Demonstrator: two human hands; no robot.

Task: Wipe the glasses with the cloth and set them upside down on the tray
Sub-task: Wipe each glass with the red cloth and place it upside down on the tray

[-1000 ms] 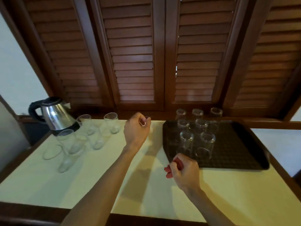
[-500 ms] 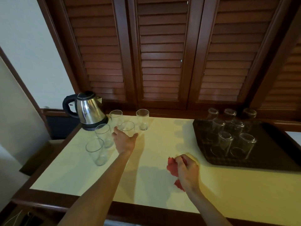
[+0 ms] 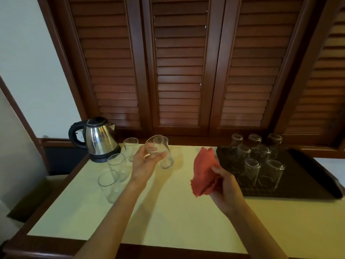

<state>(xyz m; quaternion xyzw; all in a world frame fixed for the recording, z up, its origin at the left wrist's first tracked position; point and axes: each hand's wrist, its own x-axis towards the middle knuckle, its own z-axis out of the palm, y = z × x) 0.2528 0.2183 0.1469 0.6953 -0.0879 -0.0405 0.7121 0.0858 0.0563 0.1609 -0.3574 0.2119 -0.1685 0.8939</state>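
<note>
We list: left hand point(image 3: 144, 163), grip closed round one clear tumbler glass point(image 3: 155, 146), tilted, raised above the pale tabletop point(image 3: 168, 212). Right hand point(image 3: 226, 186), grip clutching a crumpled red cloth point(image 3: 205, 174). Dark rectangular tray point(image 3: 313, 176) carrying inverted glasses. Steel kettle point(image 3: 97, 139) beside three upright glasses.

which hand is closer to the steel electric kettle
Left. The left hand holds a clear glass just right of the kettle; the right hand is farther right, near the tray.
</note>
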